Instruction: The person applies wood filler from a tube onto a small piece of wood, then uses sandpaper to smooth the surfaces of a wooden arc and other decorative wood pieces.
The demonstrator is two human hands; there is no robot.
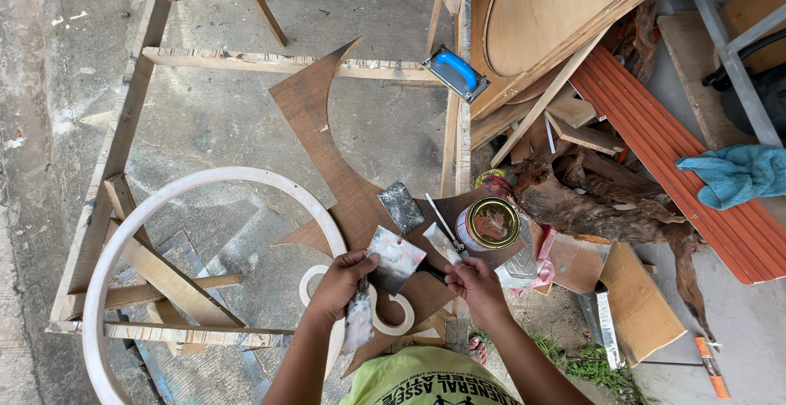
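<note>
My left hand (342, 284) grips a putty-smeared metal scraper blade (395, 259) and a second smeared scraper that hangs down below the fingers (359, 323). My right hand (473, 280) holds a putty knife (442, 243) whose pale blade points toward an open tin of brownish filler (490, 223). Both hands hover over a brown curved plywood offcut (327, 143). A small white ring piece (395, 316) lies just under my hands. A large white wooden hoop (164, 208) rests to the left on a wooden frame.
Another scraper (401, 206) lies on the plywood. A blue-handled sanding float (455, 72) sits on the frame's (123, 126) far rail. Right side: stacked wood panels (557, 4), gnarled root wood (598, 208), orange ribbed strip (671, 151), a teal cloth (737, 172), cardboard scraps (639, 307).
</note>
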